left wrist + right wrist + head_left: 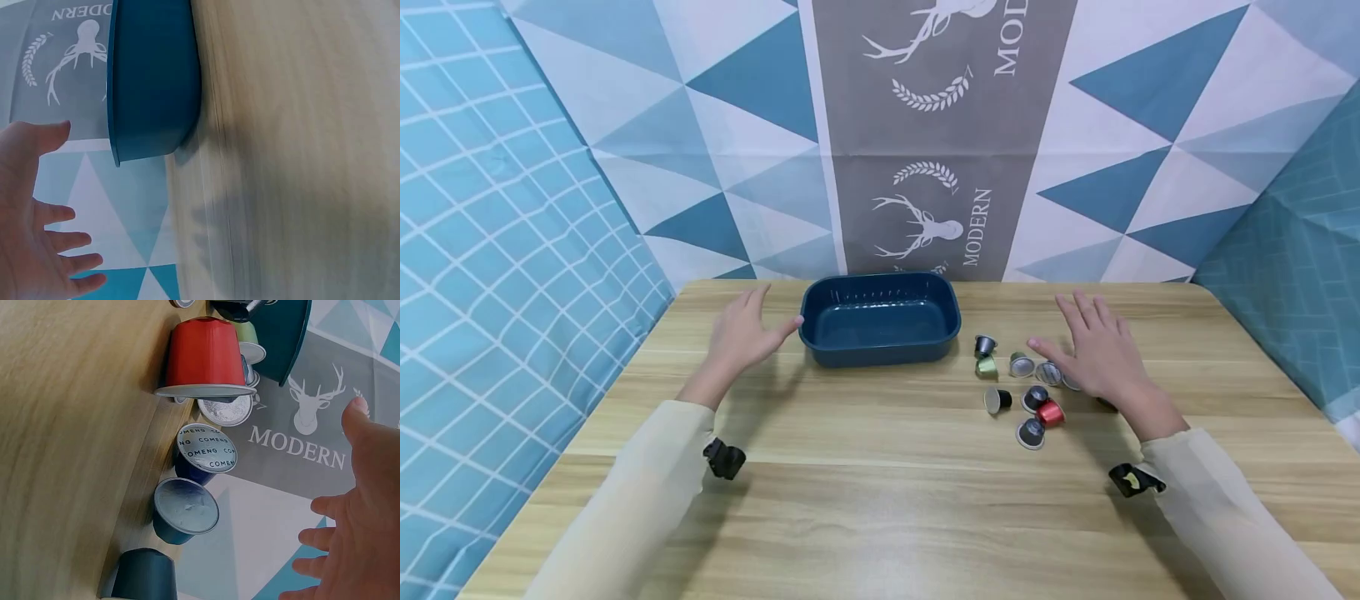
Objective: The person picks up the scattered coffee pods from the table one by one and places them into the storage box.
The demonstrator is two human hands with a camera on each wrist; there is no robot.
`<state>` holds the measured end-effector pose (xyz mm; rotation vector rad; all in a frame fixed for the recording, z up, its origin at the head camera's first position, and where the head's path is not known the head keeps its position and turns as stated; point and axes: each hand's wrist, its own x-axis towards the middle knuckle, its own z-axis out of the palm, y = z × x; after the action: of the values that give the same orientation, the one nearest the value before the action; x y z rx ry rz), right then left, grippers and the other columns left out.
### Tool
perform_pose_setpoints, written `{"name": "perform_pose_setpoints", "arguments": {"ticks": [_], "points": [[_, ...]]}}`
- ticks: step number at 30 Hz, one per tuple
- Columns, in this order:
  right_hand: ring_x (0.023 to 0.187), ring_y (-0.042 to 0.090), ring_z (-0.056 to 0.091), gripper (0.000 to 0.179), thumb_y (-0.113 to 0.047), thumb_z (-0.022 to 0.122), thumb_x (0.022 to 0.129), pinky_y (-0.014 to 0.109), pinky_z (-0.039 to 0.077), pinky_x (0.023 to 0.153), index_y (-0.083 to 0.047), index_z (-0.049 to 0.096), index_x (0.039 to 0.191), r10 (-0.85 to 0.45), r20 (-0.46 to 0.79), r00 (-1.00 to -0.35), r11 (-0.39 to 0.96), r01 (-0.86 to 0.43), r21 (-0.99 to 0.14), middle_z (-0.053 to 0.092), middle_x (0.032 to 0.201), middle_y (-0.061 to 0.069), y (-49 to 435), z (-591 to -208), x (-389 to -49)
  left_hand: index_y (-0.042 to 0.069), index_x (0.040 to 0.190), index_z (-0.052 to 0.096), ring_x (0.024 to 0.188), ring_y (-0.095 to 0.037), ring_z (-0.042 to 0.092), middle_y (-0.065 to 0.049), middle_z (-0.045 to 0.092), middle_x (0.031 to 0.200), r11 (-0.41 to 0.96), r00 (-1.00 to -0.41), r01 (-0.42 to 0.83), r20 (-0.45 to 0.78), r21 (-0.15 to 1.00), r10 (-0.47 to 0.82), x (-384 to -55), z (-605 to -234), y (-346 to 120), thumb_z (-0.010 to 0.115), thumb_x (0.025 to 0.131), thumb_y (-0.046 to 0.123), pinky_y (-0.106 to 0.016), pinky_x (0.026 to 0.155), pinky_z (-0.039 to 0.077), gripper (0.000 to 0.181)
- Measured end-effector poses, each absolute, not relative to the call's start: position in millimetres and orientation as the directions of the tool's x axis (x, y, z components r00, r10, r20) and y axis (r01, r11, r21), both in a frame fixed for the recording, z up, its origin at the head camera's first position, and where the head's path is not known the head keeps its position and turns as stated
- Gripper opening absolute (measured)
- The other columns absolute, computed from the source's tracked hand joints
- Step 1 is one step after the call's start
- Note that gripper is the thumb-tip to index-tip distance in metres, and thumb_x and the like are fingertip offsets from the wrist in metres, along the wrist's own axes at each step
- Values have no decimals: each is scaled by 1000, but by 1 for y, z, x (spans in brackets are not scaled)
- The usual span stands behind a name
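My left hand (pixel 743 332) hovers over the left side of the table, fingers spread, its thumb near the left end of a dark blue rectangular tub (pixel 880 357). Nothing is in that hand. My right hand (pixel 1097 354), also empty with fingers extended, is above a loose group of coffee capsules and partly covers some. Among them are a red capsule (pixel 1051 413), a light green capsule (pixel 987 367) and a black capsule with silver rim (pixel 1031 432). In the right wrist view, a capsule with a printed foil lid (pixel 207 449) stands near a dark teal capsule (pixel 145 575).
The capsules lie to the right of the tub on a wooden table (pixel 865 500). A patterned backdrop (pixel 917 125) rises behind the back edge. Blue grid cloth (pixel 512 250) hangs at the left, teal cloth (pixel 1292 275) at the right.
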<state>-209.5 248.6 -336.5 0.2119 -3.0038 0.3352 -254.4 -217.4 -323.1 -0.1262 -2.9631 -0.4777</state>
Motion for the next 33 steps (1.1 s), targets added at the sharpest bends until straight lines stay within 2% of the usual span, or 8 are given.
{"name": "perform_pose_setpoints", "arguments": {"ticks": [9,15,19,25,33], "points": [[147,54,8,92,-67,41,95,74,9,113,-4,16,156,-133,109,-985,965,-154,-213,10,162,28,248,-335,-206,0,150,33,141,-46,34,-25,37,153,911,-988,107,147,397,52,-271,-326,-208,55,97,42,-61,115,30,72],[147,53,10,90,-66,42,95,74,11,113,-3,19,156,-145,117,-983,965,-167,-205,12,161,29,249,-336,-206,-3,147,37,135,-44,45,-28,43,148,854,-990,97,138,511,29,-279,-328,-202,56,98,31,-56,111,39,62],[147,52,12,88,-64,44,96,72,14,114,-2,22,155,-155,134,-979,961,-181,-208,14,160,29,248,-335,-206,-3,144,43,129,-43,52,-27,49,145,808,-993,73,120,585,2,-284,-329,-199,57,98,28,-52,107,45,57],[145,52,20,84,-57,51,96,68,20,115,0,27,152,-189,171,-967,956,-221,-193,20,158,31,245,-333,-201,-1,142,46,128,-40,54,-26,55,139,728,-998,4,49,685,-40,-290,-333,-196,60,97,26,-49,106,47,54],[143,50,26,78,-46,62,94,66,24,115,2,35,148,-208,201,-957,946,-249,-209,27,156,30,240,-328,-195,-5,136,51,117,-39,62,-27,60,131,664,-994,-80,-11,744,-107,-293,-336,-194,62,96,23,-44,98,52,50]]}}
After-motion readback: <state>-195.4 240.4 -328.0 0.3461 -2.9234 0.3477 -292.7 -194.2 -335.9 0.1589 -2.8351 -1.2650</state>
